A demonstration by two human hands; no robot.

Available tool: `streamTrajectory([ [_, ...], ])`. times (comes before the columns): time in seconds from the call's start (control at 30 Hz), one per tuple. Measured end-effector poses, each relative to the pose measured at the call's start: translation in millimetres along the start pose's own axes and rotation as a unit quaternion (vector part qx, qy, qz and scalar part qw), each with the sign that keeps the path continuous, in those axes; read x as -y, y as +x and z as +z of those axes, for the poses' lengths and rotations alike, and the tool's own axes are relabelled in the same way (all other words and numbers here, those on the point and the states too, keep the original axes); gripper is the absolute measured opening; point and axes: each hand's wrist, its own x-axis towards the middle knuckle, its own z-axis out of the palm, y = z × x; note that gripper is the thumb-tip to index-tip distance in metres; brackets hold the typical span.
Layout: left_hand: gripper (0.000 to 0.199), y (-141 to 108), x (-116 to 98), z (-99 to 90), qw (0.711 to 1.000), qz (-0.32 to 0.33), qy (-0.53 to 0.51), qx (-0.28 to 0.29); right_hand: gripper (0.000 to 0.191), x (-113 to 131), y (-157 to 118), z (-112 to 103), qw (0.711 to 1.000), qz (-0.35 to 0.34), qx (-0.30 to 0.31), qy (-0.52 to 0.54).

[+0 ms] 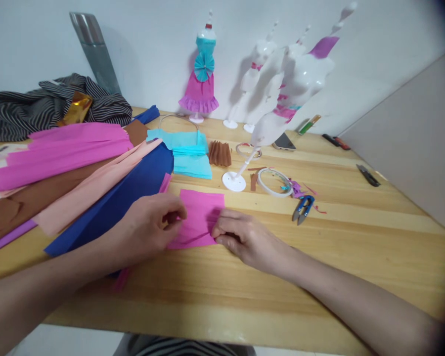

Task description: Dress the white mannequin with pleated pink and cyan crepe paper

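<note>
A pink crepe-paper piece (200, 212) lies flat on the wooden table (252, 306), with a crease along its lower part. At its left edge my left hand (152, 225) has curled fingers, thumb and forefinger a small gap apart, with nothing seen between them. My right hand (244, 240) pinches the right edge of the pink piece between thumb and fingers. Under and beside my left forearm lie a blue sheet (133, 183), a peach sheet (70, 205) and a brown sheet (52, 183).
Behind stand a dressed mini mannequin (203, 69) and several white ones, the nearest on a round base (234, 181). Turquoise paper (193, 165), pleated brown paper (220, 154), a tape roll (274, 182) and blue snips (303, 209) lie around. A bottle (96, 54) stands back left.
</note>
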Motion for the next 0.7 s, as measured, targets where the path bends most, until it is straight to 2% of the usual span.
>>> streamTrajectory([
  [0.07,0.011,0,-3,-1.0,0.997,0.023,-0.039,-0.059,0.018,0,1,-1,1.0,-0.001,0.002,0.001],
  [0.13,0.013,0,-5,-0.5,0.996,0.046,-0.06,-0.054,0.018,0,1,-1,1.0,-0.001,0.004,0.003],
  [0.23,0.015,-3,-6,2.9,0.996,0.057,-0.043,0.053,0.017,-1,2,-2,1.0,0.001,0.007,0.005],
  [0.33,0.015,-4,-5,5.5,0.985,0.034,0.031,0.164,0.018,-1,3,-2,1.0,0.001,0.01,0.007],
  [0.43,0.015,-4,-6,4.2,0.974,0.016,0.06,0.219,0.018,-1,3,-3,1.0,-0.001,0.014,0.009],
  [0.5,0.016,-4,-6,2.9,0.973,0.01,0.056,0.226,0.018,-1,3,-3,1.0,0.0,0.014,0.011],
  [0.57,0.014,-4,-5,3.8,0.977,0.011,0.054,0.205,0.018,-2,3,-3,1.0,0.002,0.014,0.013],
  [0.7,0.011,-6,-2,14.8,0.979,0.087,0.093,0.156,0.018,-2,3,-3,1.0,0.008,0.014,0.024],
])
